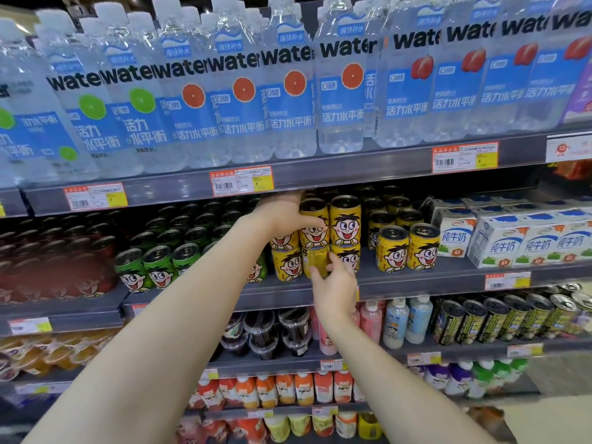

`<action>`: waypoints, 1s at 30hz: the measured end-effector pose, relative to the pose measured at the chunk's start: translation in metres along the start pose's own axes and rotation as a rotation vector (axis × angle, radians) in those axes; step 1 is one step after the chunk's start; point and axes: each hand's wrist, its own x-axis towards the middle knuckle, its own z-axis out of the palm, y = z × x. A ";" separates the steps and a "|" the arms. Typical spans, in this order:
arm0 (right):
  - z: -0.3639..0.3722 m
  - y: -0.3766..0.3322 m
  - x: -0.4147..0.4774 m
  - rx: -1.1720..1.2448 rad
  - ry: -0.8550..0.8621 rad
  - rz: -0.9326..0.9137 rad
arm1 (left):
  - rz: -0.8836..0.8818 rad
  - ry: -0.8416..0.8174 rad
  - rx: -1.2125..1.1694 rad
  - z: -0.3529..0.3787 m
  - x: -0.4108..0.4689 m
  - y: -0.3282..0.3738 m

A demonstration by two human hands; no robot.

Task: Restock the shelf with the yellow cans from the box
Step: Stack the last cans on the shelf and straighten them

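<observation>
1. The left arm [160,315] stretched bare from the lower left corner up and to the right, almost straight.
2. The left hand [283,216] was raised, its thumb laid across the front of the upper yellow can [315,237]; its fingers were mostly hidden.
3. The right arm [384,363] rose from the bottom edge, leaning left.
4. The right hand [334,290], below the left, pinched the lower yellow can [315,259] between thumb and fingers.

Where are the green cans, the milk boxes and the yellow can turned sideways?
green cans [159,277]: head view, a front can's cartoon face.
milk boxes [503,246]: head view, a front box's label.
turned yellow can [315,261]: head view, its lettered side.
</observation>
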 end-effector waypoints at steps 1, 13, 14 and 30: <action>0.003 -0.004 0.000 0.008 0.014 0.020 | -0.008 0.014 -0.001 -0.001 -0.001 -0.001; 0.028 -0.013 -0.001 0.158 0.158 0.199 | -0.046 0.027 -0.138 -0.002 -0.005 -0.009; 0.029 -0.013 -0.001 0.158 0.164 0.196 | -0.042 0.031 -0.149 -0.001 -0.005 -0.010; 0.031 -0.019 -0.003 0.203 0.166 0.114 | -0.028 -0.060 -0.151 -0.008 -0.001 -0.014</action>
